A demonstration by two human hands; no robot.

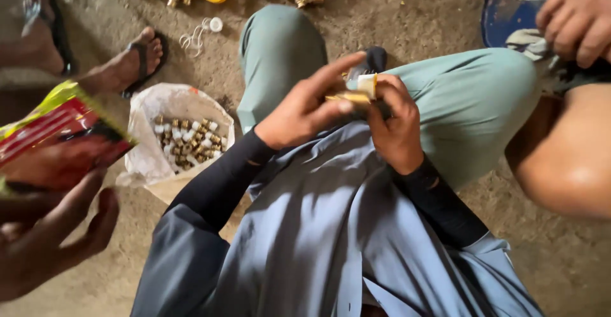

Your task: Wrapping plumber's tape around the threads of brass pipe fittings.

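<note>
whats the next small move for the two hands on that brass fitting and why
Probably keep winding the white tape around the brass fitting. The left hand pinches the fitting, the right hand presses tape onto its end, and the white bag beside the knee holds fittings that already show white ends.

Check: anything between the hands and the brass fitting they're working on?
Nothing visible. Left hand and right hand both already grip the brass fitting with its white tape, held above the lap.

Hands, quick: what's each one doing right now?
Left hand: pinching the brass fitting, forefinger extended.
Right hand: closed around the same fitting's white-wrapped end.
</note>
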